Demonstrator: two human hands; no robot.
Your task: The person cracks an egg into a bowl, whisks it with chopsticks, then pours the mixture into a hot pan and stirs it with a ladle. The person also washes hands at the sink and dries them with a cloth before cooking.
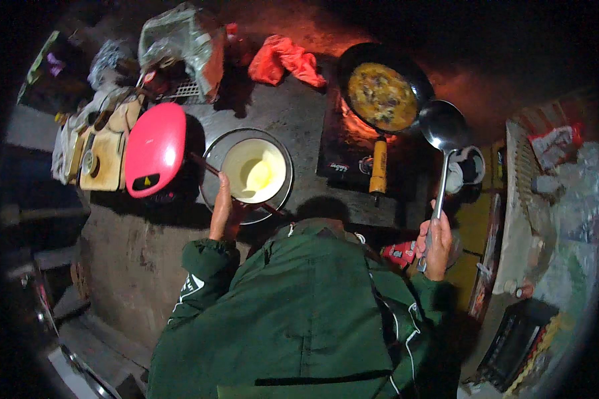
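Observation:
My left hand (221, 212) is at the left side of a cream bowl (234, 164) and grips it, its fingers partly hidden in shadow. Some yellow liquid shows in the bowl. Dark sticks, probably chopsticks (205, 163), stick out on both sides of my hand and the bowl. Beneath is a round, rimmed plate or lid (213, 149). My right hand (436, 244) holds a metal ladle (444, 124) by its handle, with its head beside the wok's lower right rim. In the black wok (352, 60) lies a yellow-brown, egg-like food (382, 96). The wok's wooden handle (378, 167) points towards me.
The wok stands on a dark cooker (337, 149) with a red-orange glow. A pink electric appliance (159, 147) is left of the bowl, beside a wooden board (102, 172). Behind lie a red plastic bag (284, 62) and a bagged basket (179, 40). A white cup (474, 164) stands right.

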